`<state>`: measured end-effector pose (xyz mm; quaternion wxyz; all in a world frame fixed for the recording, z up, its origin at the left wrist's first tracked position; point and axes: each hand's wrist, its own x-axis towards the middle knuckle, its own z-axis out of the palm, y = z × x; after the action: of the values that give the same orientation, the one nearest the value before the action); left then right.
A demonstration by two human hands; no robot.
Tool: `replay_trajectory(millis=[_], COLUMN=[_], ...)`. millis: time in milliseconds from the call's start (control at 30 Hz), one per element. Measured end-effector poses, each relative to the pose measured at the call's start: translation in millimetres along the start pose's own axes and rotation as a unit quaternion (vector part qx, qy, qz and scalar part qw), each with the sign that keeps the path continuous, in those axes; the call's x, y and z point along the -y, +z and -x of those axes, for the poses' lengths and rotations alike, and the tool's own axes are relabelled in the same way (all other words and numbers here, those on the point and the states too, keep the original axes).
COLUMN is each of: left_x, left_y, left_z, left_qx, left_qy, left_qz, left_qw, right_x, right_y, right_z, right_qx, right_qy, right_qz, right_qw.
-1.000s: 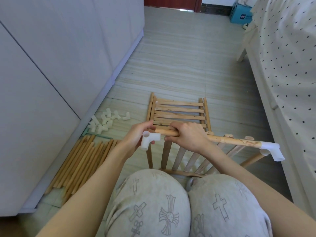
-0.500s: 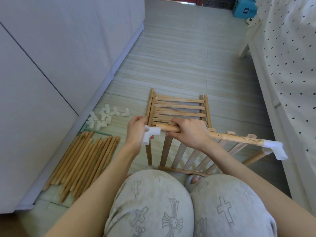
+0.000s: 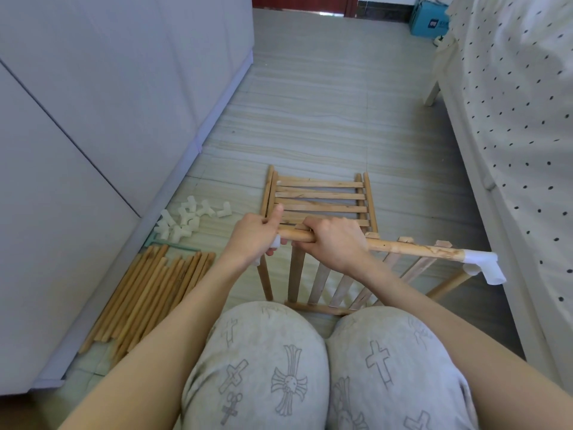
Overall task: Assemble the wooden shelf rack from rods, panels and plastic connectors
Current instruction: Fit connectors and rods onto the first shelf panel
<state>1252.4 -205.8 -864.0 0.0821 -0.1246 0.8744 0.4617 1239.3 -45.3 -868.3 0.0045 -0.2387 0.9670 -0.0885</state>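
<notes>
The right hand [image 3: 336,243] is wrapped round a wooden rod [image 3: 415,250] held level above the knees, and the left hand [image 3: 255,235], just beside it at the rod's near end, curls over a white plastic connector [image 3: 277,242] that it almost hides, thumb raised. At the rod's far end, out past the right hand, sits a second white connector [image 3: 485,264], with a slatted panel [image 3: 325,282] standing below both hands. Beyond the hands another slatted panel [image 3: 319,198] lies flat on the floor [image 3: 325,103]; left of the left hand lie loose connectors [image 3: 189,220] and a bundle of rods [image 3: 152,294].
</notes>
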Motion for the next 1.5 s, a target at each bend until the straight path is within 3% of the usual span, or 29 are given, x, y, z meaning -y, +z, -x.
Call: replay_trajectory(millis=[467,733,1133,1500], left_x=[11,10,13,13], left_y=[3,-3,0,5], left_z=[-2,1,-2,-1], left_qx=[-0.092,-0.088,-0.06,-0.029], left_qy=[0.009,0.008,0.01,-0.01], left_qz=[0.015,0.016,-0.103,-0.1], left_qw=[0.996,0.996,0.993,0.994], right_x=[1,5,10,8], right_y=[2,1,-2,-2], right_z=[2,9,19,20], right_qx=[-0.023,-0.02,-0.006,0.018], right_qy=[0.016,0.02,0.028,0.021], right_qz=[-0.028,-0.043,-0.061,-0.041], right_qw=[0.999,0.999,0.998,0.999])
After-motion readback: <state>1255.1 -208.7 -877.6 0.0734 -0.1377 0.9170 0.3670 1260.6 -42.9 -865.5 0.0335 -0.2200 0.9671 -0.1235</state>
